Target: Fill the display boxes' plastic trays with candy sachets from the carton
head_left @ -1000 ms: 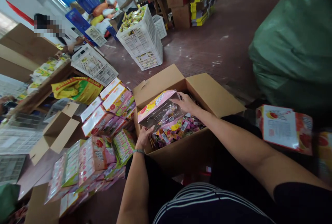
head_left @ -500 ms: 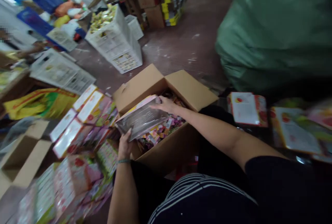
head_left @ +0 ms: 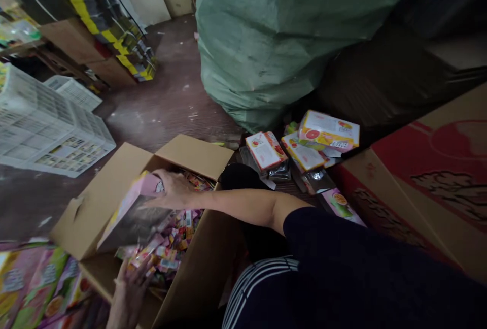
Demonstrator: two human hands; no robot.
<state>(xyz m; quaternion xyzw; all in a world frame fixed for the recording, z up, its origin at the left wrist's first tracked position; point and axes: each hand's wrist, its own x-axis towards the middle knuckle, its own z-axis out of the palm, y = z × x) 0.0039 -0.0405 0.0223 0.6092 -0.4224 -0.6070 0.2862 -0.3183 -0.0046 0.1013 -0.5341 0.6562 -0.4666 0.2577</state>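
Observation:
An open cardboard box [head_left: 95, 194] stands in front of me, holding several small colourful candy packets [head_left: 169, 242]. Over it I hold a pink window-fronted carton [head_left: 131, 209], tilted. My right hand [head_left: 173, 189] grips the carton's upper far end. My left hand [head_left: 131, 288] is at the carton's lower near end, fingers spread among the packets; whether it grips the carton I cannot tell.
A big green sack [head_left: 274, 39] fills the floor behind the box. Several printed cartons [head_left: 312, 141] lie on the right beside a red and brown cardboard case [head_left: 429, 182]. White plastic crates [head_left: 49, 126] stand at left, pink and green cartons [head_left: 34, 283] at lower left.
The view has swung to the right, so the box now lies lower left. The carton has tipped steeper, its near end lower in the box. The left hand has dropped among the packets.

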